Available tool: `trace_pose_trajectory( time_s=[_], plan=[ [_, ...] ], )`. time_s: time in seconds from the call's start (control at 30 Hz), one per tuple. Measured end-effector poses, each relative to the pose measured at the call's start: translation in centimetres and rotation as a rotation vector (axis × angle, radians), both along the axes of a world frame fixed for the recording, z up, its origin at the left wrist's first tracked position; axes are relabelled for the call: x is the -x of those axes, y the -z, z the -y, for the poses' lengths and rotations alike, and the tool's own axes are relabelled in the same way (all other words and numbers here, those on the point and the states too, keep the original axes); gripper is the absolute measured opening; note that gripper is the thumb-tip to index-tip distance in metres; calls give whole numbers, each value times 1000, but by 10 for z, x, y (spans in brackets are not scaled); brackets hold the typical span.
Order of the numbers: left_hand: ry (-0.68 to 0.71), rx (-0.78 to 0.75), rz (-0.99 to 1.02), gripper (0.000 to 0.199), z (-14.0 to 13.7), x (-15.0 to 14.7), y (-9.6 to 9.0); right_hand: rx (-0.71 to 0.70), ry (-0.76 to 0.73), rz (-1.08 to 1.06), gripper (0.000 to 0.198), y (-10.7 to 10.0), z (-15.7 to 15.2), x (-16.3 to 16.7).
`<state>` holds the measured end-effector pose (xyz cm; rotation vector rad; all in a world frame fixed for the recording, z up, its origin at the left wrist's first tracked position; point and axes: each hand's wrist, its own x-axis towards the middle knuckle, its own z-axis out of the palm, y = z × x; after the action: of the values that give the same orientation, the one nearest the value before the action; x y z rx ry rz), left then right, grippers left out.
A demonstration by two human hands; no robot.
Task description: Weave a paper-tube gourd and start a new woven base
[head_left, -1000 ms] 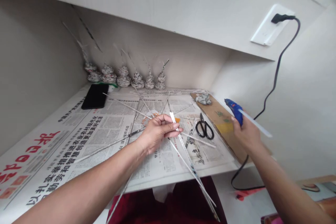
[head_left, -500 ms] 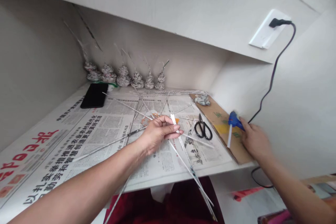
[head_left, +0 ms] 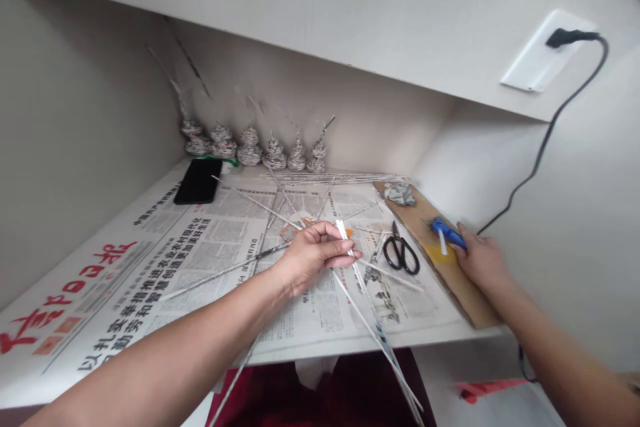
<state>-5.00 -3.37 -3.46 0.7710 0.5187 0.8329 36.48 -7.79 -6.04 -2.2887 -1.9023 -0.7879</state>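
My left hand (head_left: 320, 253) pinches the ends of several thin white rolled-paper sticks (head_left: 367, 300) between thumb and fingers, and their long ends run down past the table edge. More paper sticks (head_left: 225, 273) fan out around and under this hand. On the right, my right hand (head_left: 480, 255) is closed around a blue hot glue gun (head_left: 449, 233), with a white glue stick (head_left: 442, 242) showing from it. The gun is at the cardboard strip (head_left: 463, 290); whether it touches the board I cannot tell. Black-handled scissors (head_left: 401, 255) lie between the two hands.
Newspaper (head_left: 200, 260) covers the table. Several woven paper gourds (head_left: 250, 147) line the back wall, a black phone (head_left: 199, 181) near them. Crumpled paper (head_left: 400, 194) lies on the cardboard. A black cord (head_left: 533, 170) runs from the wall socket (head_left: 545, 53) down to the right.
My right hand has turned the glue gun lower over the cardboard. My left hand keeps its pinch on the paper sticks. The whole view has shifted slightly.
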Motion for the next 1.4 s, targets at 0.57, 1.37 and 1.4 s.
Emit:
trace_pose_trajectory(
  time_s=[0.57,1.37,1.4],
  plan=[
    [-78,5,73,29,0,-1,0,172,-443,-1210,29,-50,13,247],
    [-82,4,37,20,1,0,-3,-173,-391,-1481,22,-37,17,267],
    [-89,1,40,20,1,0,-3,-192,-399,-1423,21,-39,19,269]
  ],
)
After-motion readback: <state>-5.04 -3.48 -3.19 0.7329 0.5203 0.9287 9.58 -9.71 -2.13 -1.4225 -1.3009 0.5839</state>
